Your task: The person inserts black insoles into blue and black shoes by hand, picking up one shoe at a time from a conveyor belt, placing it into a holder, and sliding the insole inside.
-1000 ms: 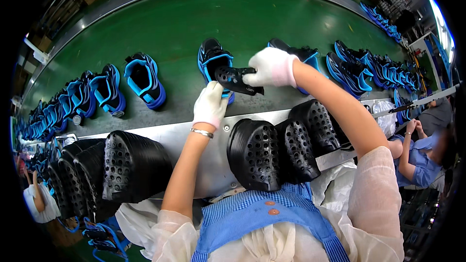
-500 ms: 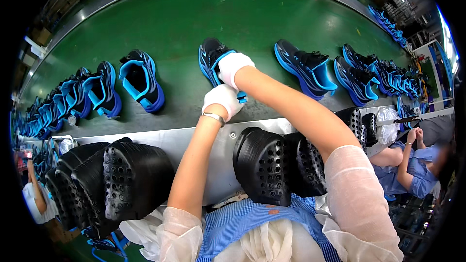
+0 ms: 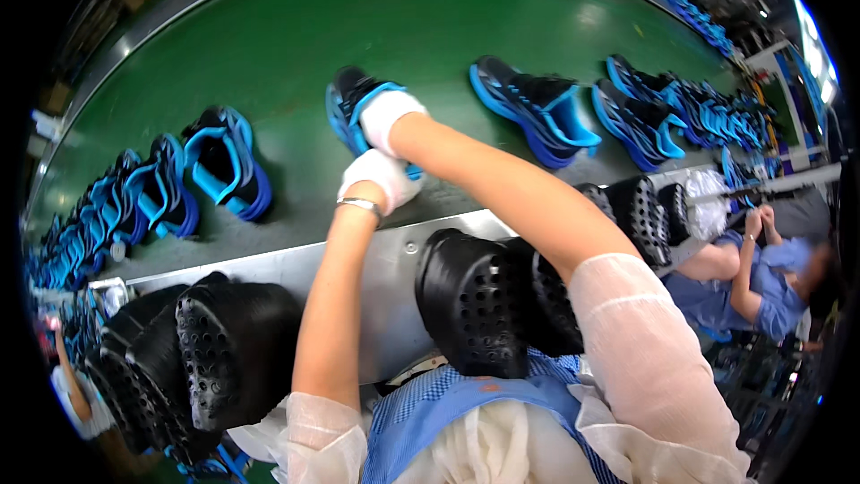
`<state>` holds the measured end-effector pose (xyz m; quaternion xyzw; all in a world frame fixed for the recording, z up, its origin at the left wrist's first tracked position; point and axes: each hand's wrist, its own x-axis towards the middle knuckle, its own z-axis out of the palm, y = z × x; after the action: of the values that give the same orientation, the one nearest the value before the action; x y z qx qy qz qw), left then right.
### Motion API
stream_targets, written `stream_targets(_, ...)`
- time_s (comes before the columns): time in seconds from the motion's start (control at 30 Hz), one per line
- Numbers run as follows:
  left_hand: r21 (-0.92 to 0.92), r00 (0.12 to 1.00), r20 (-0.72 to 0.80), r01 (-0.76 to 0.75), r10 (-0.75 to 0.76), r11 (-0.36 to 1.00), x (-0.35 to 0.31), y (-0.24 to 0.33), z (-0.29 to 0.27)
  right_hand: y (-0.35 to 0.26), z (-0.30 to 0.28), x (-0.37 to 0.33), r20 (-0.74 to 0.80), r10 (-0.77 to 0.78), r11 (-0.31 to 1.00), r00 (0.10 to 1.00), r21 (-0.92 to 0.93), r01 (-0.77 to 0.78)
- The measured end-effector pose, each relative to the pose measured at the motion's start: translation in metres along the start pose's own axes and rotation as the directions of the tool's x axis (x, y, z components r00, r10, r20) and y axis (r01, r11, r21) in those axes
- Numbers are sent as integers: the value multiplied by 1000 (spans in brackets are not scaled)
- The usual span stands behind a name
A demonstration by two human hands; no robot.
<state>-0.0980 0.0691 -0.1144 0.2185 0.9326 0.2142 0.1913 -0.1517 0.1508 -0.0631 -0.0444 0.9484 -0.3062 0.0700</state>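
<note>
A black sneaker (image 3: pixel 339 114) with bright blue lining and sole sits on the green table in front of me, its toe pointing away. My right hand (image 3: pixel 391 116), in a white glove, is closed over the shoe's opening; its fingertips are hidden at the collar. Just below it, my left hand (image 3: pixel 383 181), also gloved and with a metal band at the wrist, is closed around the heel end. Most of the heel is covered by the two hands.
Rows of similar sneakers stand left (image 3: pixel 228 161) and right (image 3: pixel 537 112) on the green table (image 3: pixel 421 18). Along its metal near edge (image 3: pixel 385 305) are stacks of black perforated moulded pieces (image 3: pixel 237 350). At the right sits another person (image 3: pixel 770 273); one more shows at far left.
My view has turned slightly, so the table, shoes and both arms appear shifted to the left. Both hands stay on the same sneaker, with little visible change in their hold.
</note>
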Motion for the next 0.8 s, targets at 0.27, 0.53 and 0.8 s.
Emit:
stream_targets(0.27, -188, 951, 138, 299, -276, 936, -24, 33, -32, 7, -100, -98, 354, -133, 948, 926, -226, 223)
stream_targets(0.53, -163, 985, 128, 137, -117, 977, -19, 38, -24, 115, -212, -304, -395, -46, 977, 917, -210, -41)
stream_targets(0.8, 2, 985, -57, 162, -162, 987, -12, 7, -33, 210, -221, -452, -821, 243, 827, 517, -103, -553)
